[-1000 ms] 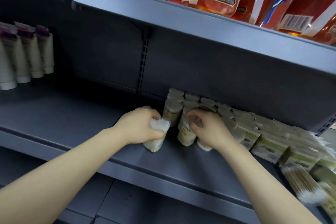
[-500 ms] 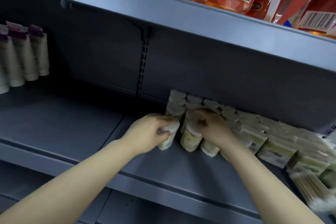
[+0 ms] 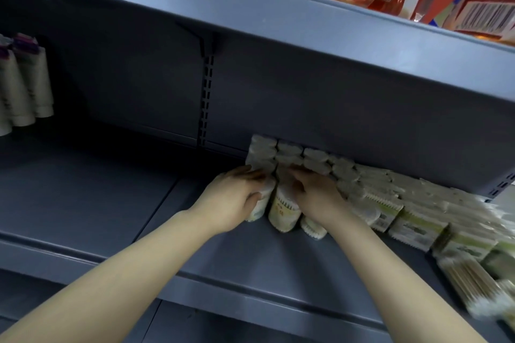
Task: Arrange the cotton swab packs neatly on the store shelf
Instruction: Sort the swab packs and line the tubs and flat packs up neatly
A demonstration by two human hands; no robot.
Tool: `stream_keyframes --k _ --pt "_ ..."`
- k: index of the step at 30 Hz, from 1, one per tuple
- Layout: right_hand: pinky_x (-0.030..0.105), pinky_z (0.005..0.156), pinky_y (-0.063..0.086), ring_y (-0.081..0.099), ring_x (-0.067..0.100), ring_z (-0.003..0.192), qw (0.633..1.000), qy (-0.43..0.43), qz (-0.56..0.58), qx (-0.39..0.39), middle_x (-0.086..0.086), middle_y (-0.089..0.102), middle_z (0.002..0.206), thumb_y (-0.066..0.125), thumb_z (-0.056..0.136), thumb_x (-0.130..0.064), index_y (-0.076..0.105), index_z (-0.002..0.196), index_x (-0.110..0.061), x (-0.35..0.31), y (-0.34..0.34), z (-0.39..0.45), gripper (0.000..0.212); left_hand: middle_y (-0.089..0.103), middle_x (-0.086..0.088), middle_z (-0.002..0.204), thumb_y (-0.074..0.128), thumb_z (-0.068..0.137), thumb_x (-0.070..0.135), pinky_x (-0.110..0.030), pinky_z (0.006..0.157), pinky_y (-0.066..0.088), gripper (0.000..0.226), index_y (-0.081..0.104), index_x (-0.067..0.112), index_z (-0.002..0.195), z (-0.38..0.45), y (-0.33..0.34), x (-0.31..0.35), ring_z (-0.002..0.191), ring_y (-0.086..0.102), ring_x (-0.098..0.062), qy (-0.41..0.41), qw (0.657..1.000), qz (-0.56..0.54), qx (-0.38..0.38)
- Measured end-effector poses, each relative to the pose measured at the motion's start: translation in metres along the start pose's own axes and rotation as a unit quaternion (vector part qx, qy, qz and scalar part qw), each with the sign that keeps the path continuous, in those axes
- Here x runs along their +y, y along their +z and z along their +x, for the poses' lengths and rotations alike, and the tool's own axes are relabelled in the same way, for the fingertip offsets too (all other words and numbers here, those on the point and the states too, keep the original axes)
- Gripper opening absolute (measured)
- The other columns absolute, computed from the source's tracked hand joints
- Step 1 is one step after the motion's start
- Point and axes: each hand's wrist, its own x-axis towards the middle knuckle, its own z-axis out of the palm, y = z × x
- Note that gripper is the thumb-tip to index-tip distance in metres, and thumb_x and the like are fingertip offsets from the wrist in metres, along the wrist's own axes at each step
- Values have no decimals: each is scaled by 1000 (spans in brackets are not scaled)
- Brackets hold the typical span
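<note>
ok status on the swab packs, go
Left hand grips round cotton swab pack at row's left end. Right hand rests on neighbouring packs. Shelf beside them; nothing blocking.

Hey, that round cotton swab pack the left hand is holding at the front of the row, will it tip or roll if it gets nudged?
Probably tips easily: the round pack stands tall on a narrow base while the left hand grips its side. Once on its side it would likely roll, since it looks cylindrical. It seems light, being full of swabs, so a gentle push against the neighbouring pack should do.
</note>
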Motion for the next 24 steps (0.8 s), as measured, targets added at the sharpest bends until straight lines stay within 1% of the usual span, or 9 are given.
stream_keyframes --k 4,6,8,10,11,13,16,19,24 --pt "31 103 33 41 25 128 1000 -7 9 3 8 46 141 36 98 -18 43 138 -20 0 0 -1 40 36 7 148 24 82 35 -35 108 31 62 39 24 141 1 0 3 139 26 -20 -6 1000 -16 -9" --pt "31 103 33 41 24 129 1000 -11 6 9 7 46 141 37 98 -21 43 137 -21 -1 0 -1 39 45 4 142 27 82 32 -37 104 35 58 47 22 135 0 0 5 133 35 -20 2 999 -33 4" --pt "30 103 32 40 24 130 1000 -9 4 10 6 45 141 40 99 -25 43 138 -21 -1 -1 -2 39 58 -1 125 31 80 29 -39 94 43 51 59 14 120 1 -2 8 118 46 -20 4 998 -66 24" --pt "30 102 32 41 24 129 1000 -11 4 7 6 45 141 41 98 -26 42 138 -20 -1 -1 -2 40 58 -1 123 37 77 28 -38 94 43 50 59 16 120 -1 -4 11 118 47 -19 -6 995 -90 33" --pt "31 102 33 41 24 129 1000 -12 1 7 6 46 141 41 98 -26 42 138 -20 -1 -1 -2 40 56 0 126 38 77 32 -36 97 42 52 58 19 123 -2 -5 12 121 45 -18 -10 995 -94 36" --pt "31 100 35 43 25 127 1000 -9 9 9 7 46 141 42 97 -23 39 140 -20 -1 -4 -1 43 57 1 125 32 74 40 -36 97 41 57 61 17 117 -2 -6 15 122 41 -15 -1 995 -91 49" --pt "32 99 37 44 26 126 998 0 60 22 8 47 139 44 93 -13 34 142 -21 -1 -8 -4 50 59 0 121 30 73 41 -41 92 44 56 62 13 110 -5 -4 20 115 47 -19 3 994 -89 66" --pt "29 92 40 49 28 120 998 -15 40 52 11 52 133 43 89 -5 43 136 -18 5 -8 -9 49 61 -1 118 31 74 40 -42 87 46 54 65 16 109 -10 -1 27 106 55 -28 -11 993 -72 97" --pt "35 88 44 52 30 114 996 -14 27 86 13 57 125 43 86 -5 53 125 -15 16 -14 -27 42 63 -3 107 31 75 35 -42 82 47 49 68 15 99 -18 -2 43 96 55 -29 -16 989 -62 132"
